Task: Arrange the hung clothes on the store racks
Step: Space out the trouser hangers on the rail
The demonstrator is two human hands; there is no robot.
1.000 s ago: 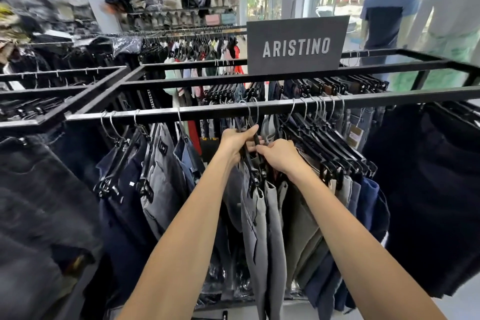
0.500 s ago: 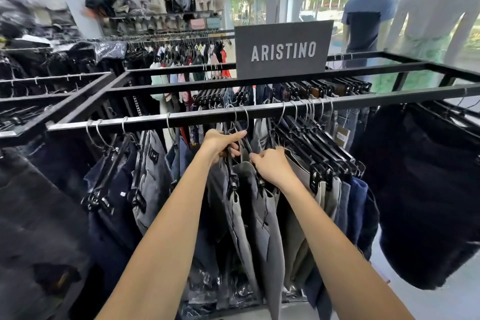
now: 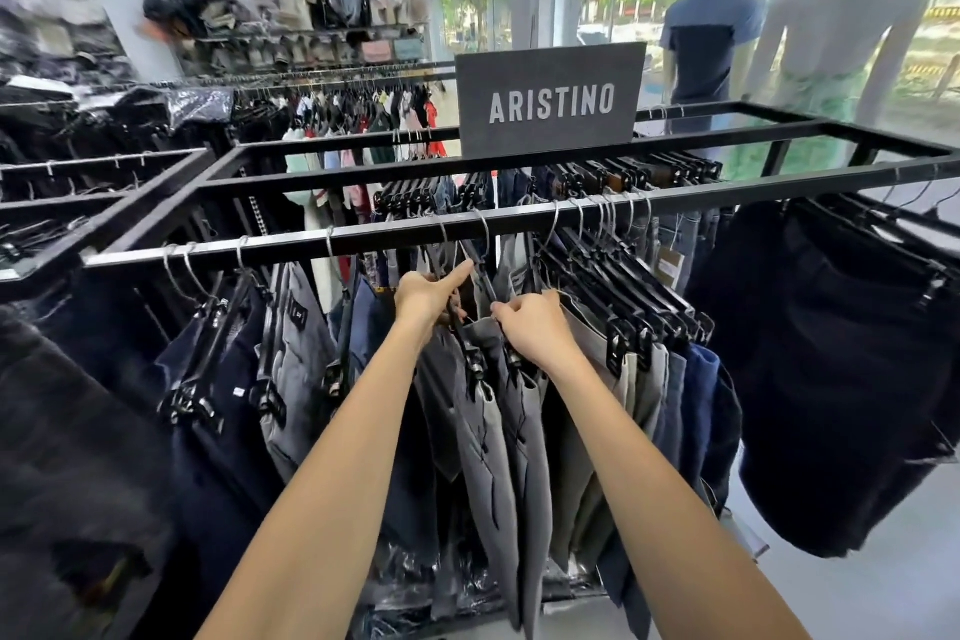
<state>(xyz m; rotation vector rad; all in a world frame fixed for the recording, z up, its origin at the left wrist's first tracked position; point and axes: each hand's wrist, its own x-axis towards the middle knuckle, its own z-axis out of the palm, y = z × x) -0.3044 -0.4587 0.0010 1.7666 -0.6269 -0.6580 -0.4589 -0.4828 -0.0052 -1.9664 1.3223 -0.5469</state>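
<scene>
A black metal rack rail [image 3: 363, 239] runs across the view, with trousers hung from it on black clip hangers with silver hooks. My left hand [image 3: 428, 294] grips the black hanger of a grey pair [image 3: 488, 442] at the rail's middle, its forefinger stretched out toward the hook. My right hand [image 3: 530, 327] pinches the waistband and hanger of the neighbouring grey pair just to the right. Navy and grey trousers [image 3: 218, 379] hang spread out to the left. A tight bunch of beige and blue trousers [image 3: 649, 379] hangs to the right.
A grey ARISTINO sign [image 3: 550, 104] stands on the rack's middle bar. Dark garments [image 3: 841, 369] hang on the rack's right end, black ones [image 3: 62, 431] on a rack at left. Two mannequins [image 3: 711, 42] stand by the window. Light floor [image 3: 893, 561] shows at lower right.
My hands have slid two grey pairs leftward along the rail, away from the right-hand bunch. My left hand's grip has changed, with the forefinger now pointing out.
</scene>
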